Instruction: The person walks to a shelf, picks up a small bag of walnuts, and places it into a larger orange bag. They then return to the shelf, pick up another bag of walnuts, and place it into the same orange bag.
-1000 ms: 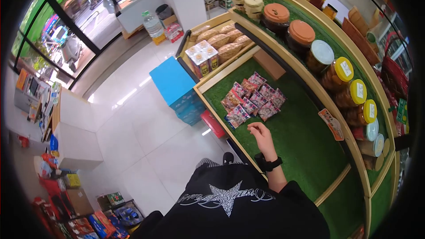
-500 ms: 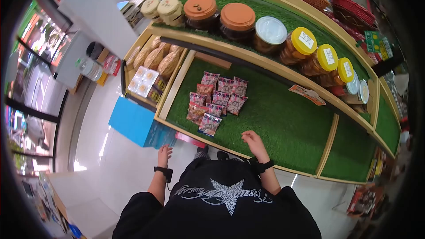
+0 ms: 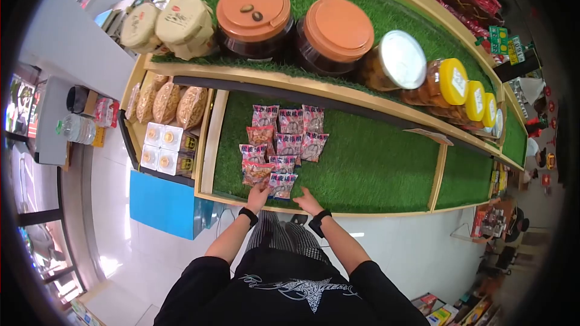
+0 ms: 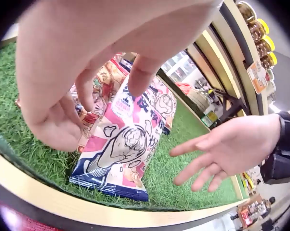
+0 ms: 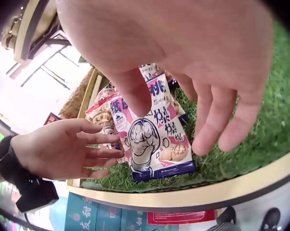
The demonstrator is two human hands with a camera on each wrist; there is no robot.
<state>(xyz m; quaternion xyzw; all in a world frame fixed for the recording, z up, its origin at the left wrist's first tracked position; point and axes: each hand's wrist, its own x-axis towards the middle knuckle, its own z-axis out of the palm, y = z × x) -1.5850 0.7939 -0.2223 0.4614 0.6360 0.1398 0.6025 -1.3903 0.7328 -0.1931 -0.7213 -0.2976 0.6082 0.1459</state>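
Observation:
Several small pink, white and blue snack packets lie in rows on green artificial grass; the front one, a walnut snack packet, is nearest me. My left hand is at its left side, fingertips close to its edge in the right wrist view. To its right, my right hand is held with fingers apart and relaxed. In the left wrist view the left thumb overlaps the top of the walnut packet. Neither hand's fingers are curled round the packet. Red-toned packets lie just behind on the left.
A wooden rim edges the grass tray, with a divider at the right. Bags of nuts and white-topped boxes fill the left bin. Lidded jars line the upper shelf. A blue box stands below the left corner.
The view has swung toward the packets and come nearer the shelf. My left hand has come up from beside my body to the front packet; my right hand has moved left toward it.

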